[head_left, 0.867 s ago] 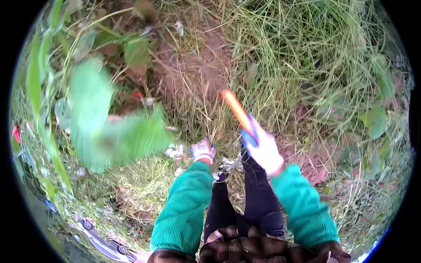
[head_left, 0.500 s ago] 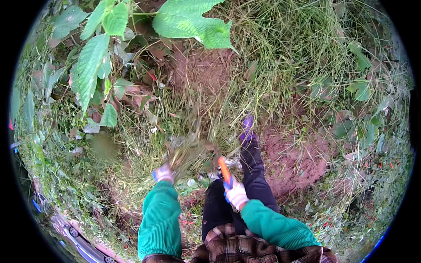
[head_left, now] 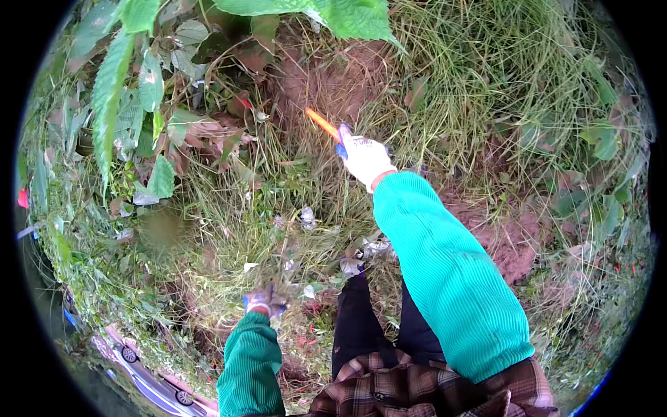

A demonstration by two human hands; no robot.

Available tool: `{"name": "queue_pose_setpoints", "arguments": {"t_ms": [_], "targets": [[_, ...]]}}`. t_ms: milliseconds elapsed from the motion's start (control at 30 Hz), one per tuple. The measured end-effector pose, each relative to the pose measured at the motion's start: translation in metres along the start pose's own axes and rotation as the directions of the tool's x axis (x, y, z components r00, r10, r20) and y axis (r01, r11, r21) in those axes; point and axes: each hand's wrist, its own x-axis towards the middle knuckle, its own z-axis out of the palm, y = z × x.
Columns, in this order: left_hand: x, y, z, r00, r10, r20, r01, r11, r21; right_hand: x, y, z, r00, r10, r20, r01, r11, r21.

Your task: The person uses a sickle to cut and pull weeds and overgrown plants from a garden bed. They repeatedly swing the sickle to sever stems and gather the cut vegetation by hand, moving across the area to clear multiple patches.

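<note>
My right hand (head_left: pixel 365 156), in a white glove with blue on it, is stretched forward and closed round the orange handle (head_left: pixel 323 124) of what looks like a sickle. Its blade cannot be made out against the soil and grass. Low on the left, my left hand (head_left: pixel 265 301) wears a similar glove and is blurred beside cut, dry grass (head_left: pixel 229 278). Whether its fingers hold any stems is unclear. Long green grass (head_left: pixel 479 83) stands and leans just beyond the right hand.
Broad green leaves (head_left: pixel 114 104) hang close at the upper left. Bare reddish soil (head_left: pixel 326 80) lies ahead, with more soil (head_left: pixel 511 236) at the right. My dark-trousered legs (head_left: pixel 358 323) stand among pale scraps. A silver car (head_left: pixel 156 382) shows at the lower left rim.
My right hand has swung forward with the orange-handled tool, from near my legs to the soil ahead. My left hand has dropped lower; the grass bunch at it no longer shows clearly.
</note>
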Motion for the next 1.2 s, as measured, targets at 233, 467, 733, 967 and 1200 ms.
{"name": "queue_pose_setpoints", "arguments": {"t_ms": [233, 467, 733, 967, 1200], "targets": [[0.045, 0.105, -0.136, 0.843, 0.270, -0.465, -0.538, 0.405, -0.739, -0.115, 0.109, 0.029, 0.970, 0.208, 0.127, -0.206, 0.978, -0.028], [0.165, 0.122, -0.181, 0.812, -0.051, -0.581, -0.560, 0.210, -0.801, -0.058, 0.067, -0.021, 0.974, -0.217, 0.067, 0.213, 0.975, 0.060], [0.125, 0.162, -0.211, 0.519, -0.112, -0.847, -0.661, 0.576, -0.481, 0.028, 0.095, 0.036, 0.942, -0.092, 0.323, 0.054, 0.991, 0.124], [0.189, 0.139, -0.270, 0.662, -0.576, -0.480, -0.146, 0.530, -0.836, -0.067, 0.140, -0.026, 0.938, 0.024, 0.345, -0.003, 0.998, -0.063], [0.267, 0.069, -0.239, 0.769, -0.637, 0.045, 0.119, 0.073, -0.990, -0.038, 0.114, -0.047, 0.962, -0.173, 0.210, 0.159, 0.984, 0.082]]}}
